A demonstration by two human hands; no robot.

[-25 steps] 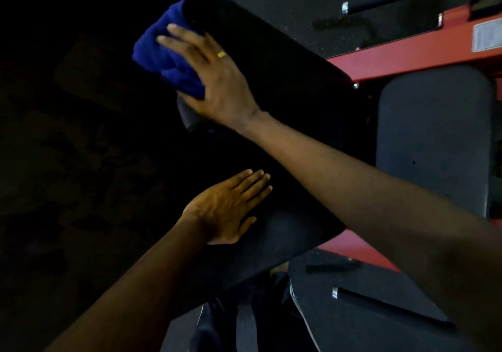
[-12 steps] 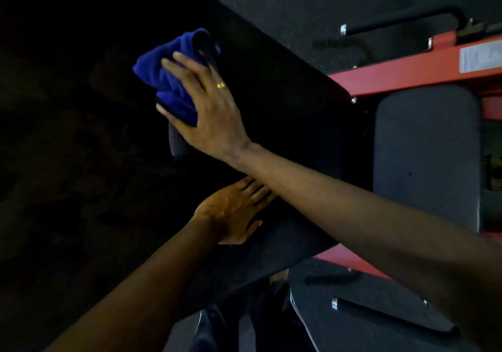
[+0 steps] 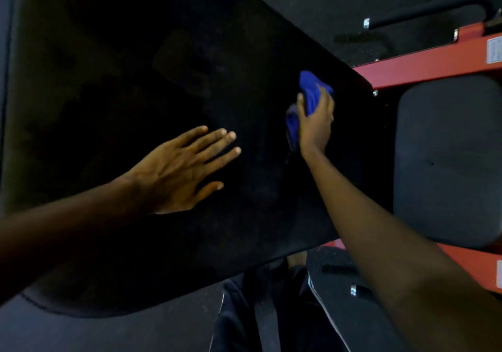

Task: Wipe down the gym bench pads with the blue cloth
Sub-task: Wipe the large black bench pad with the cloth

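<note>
Head view: right hand (image 3: 316, 127) grips blue cloth (image 3: 311, 90), its length running near-to-far.

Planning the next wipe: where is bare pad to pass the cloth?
Bare: the black back pad above the left hand, and the grey seat pad beside the red frame. Crowded: around the right hand gripping the blue cloth.

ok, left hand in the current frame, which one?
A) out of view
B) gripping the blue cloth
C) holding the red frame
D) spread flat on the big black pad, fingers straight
D: the left hand lies spread with straight fingers on the black pad, while the blue cloth is held by the right hand.
</note>
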